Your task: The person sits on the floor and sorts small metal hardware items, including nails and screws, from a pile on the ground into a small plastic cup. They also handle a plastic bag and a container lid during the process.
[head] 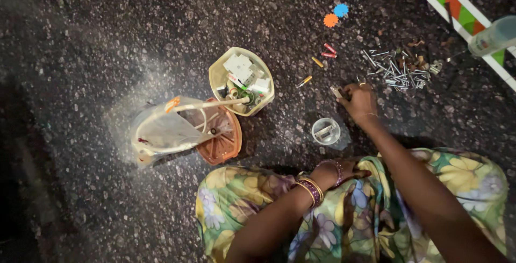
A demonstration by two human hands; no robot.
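Your right hand (359, 100), reaching out on the dark speckled floor left of the heap of screws (398, 68), pinches a small pale piece (336, 91), seemingly light, stiff and slippery, so hold its sides, while your left hand (336, 170) rests loosely curled and empty on your lap.

It is dark, and one light shines down from near the camera. The ground (107, 37) is bright in the middle and black at the left edge. The plastic bag (161, 131) glares white. A bottle (492, 36) at the right edge looks blurry. Small shadows sit under the arms.
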